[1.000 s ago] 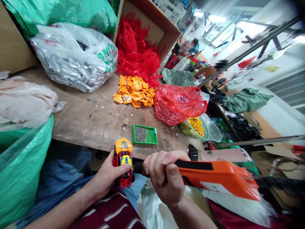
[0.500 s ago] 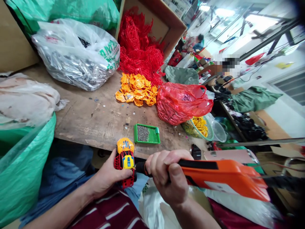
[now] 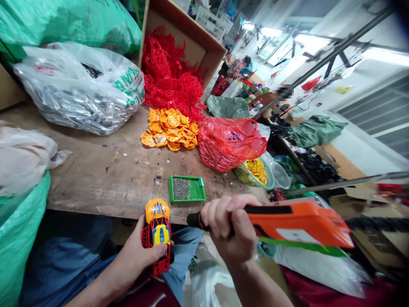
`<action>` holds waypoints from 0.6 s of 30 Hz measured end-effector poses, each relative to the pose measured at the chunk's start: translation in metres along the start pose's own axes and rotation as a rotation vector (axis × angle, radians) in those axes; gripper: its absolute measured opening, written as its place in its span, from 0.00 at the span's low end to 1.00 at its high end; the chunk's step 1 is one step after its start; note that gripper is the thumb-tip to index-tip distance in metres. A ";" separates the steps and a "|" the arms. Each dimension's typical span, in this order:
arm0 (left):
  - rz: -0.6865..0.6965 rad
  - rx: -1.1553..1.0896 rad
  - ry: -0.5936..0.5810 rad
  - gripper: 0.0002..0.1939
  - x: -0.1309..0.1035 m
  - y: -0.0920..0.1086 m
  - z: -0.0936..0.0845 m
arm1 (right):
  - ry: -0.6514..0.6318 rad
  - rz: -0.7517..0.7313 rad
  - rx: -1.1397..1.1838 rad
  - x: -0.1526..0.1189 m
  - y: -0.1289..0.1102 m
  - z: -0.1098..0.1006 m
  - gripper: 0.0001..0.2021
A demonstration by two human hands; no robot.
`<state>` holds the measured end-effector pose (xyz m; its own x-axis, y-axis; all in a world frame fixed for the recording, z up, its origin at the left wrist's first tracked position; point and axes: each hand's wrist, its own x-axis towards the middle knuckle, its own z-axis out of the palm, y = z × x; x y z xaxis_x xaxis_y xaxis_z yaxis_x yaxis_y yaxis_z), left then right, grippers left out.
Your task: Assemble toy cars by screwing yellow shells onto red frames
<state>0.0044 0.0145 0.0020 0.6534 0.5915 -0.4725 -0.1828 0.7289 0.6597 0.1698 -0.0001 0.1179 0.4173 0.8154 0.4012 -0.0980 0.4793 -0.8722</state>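
My left hand (image 3: 140, 249) is closed around a toy car (image 3: 160, 233) with an orange hood, a yellow roof piece and a red cage frame. My right hand (image 3: 231, 226) grips an orange and black electric screwdriver (image 3: 294, 221), its dark nose pointing left toward the car but apart from it. Just beyond the car, a small green tray (image 3: 195, 194) of tiny screws (image 3: 180, 188) sits near the table's front edge. Orange car hoods (image 3: 171, 128) lie piled farther back.
Red cage frames (image 3: 172, 85) spill from a cardboard box (image 3: 188, 25). A clear bag of silvery parts (image 3: 96, 106) stands at left, a red plastic bag (image 3: 230, 145) at right beside a basket of yellow parts (image 3: 255, 170). Green sacking (image 3: 19, 238) hangs at the near left.
The screwdriver's nose has come away from the toy car's side, leaving a gap between them. The whole view has shifted, so the table things appear farther left and slightly lower.
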 end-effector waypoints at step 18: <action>0.014 0.056 0.136 0.46 0.003 0.002 0.009 | 0.373 -0.054 -0.156 0.086 0.082 -0.064 0.13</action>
<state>0.0131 0.0148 0.0075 0.5445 0.6459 -0.5351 -0.1475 0.7018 0.6969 0.2560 0.0889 0.0628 0.7203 0.6025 0.3437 0.0594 0.4401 -0.8960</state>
